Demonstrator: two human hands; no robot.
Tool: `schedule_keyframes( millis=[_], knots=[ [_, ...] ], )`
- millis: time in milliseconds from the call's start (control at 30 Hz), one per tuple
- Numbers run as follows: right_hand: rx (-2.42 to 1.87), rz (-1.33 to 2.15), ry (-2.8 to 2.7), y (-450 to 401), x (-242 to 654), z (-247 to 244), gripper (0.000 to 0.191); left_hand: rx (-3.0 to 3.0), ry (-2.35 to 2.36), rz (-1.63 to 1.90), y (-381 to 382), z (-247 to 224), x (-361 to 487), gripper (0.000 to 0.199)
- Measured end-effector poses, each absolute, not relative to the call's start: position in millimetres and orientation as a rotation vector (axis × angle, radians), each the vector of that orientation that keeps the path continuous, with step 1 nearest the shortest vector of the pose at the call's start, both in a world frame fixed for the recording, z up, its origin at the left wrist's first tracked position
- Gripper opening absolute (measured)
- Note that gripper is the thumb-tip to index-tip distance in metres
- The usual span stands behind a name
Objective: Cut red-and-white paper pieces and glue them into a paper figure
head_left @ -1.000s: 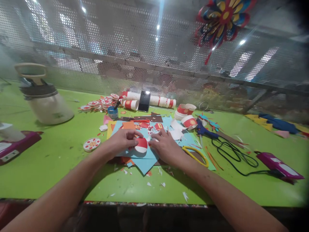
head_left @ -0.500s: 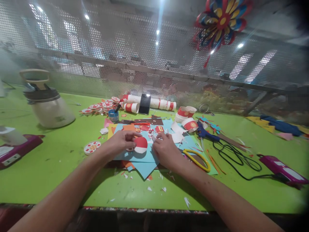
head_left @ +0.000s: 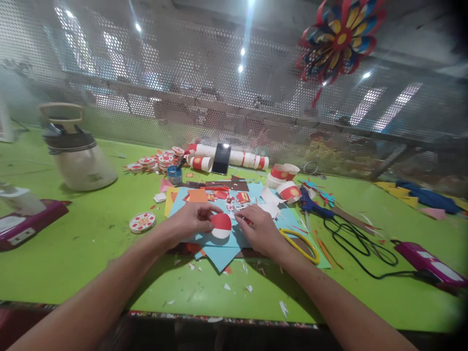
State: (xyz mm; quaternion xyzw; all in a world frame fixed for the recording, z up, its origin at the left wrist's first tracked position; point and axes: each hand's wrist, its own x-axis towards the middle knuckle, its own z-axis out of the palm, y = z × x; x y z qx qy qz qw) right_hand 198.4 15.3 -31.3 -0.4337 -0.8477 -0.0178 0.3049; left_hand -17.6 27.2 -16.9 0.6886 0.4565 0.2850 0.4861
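Observation:
My left hand [head_left: 195, 220] pinches the left edge of a round paper disc [head_left: 221, 225], red on its upper part and white below. It is held just above stacked light blue paper [head_left: 219, 253]. To the right of the disc, my right hand [head_left: 258, 226] has its fingertips closed together. A bit of red shows by those fingers, too small to name. Cut red and white paper scraps [head_left: 234, 201] lie beyond both hands. A yellow-handled pair of scissors [head_left: 302, 246] rests beside my right wrist. Left of my left forearm lies a decorated white-and-red disc [head_left: 142, 222].
A blue glue gun [head_left: 314, 204] trails a black cord to a purple power strip [head_left: 426, 261]. Cut paper cups [head_left: 288, 191], a phone [head_left: 221, 158] and a blue jar [head_left: 174, 174] stand farther back. A large jug [head_left: 80, 161] is at left.
The disc and my left hand have shifted slightly right in view. My right hand's fingers have moved a little, with a red bit now showing. The whole view has also shifted slightly.

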Motion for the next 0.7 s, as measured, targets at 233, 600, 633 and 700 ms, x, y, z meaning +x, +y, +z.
schedule_keyframes(
  millis=[233, 600, 633, 700],
  knots=[
    [-1.256, -0.003, -2.205, 20.5, 203.6, -30.8, 0.012, 1.994, 1.283, 0.598, 19.7, -23.8, -8.8, 0.037],
    [-1.479, -0.045, -2.481, 64.3, 191.0, 6.6, 0.023, 2.300, 1.484, 0.562, 20.8, -21.1, -16.5, 0.037],
    [-1.501, -0.044, -2.542, 73.8, 183.6, 9.3, 0.025, 2.309, 1.490, 0.563, 21.2, -21.6, -17.1, 0.037],
    [-1.561, -0.066, -2.643, 91.7, 166.6, 10.4, 0.027, 2.319, 1.491, 0.562, 21.5, -21.8, -17.9, 0.035]
  ],
)
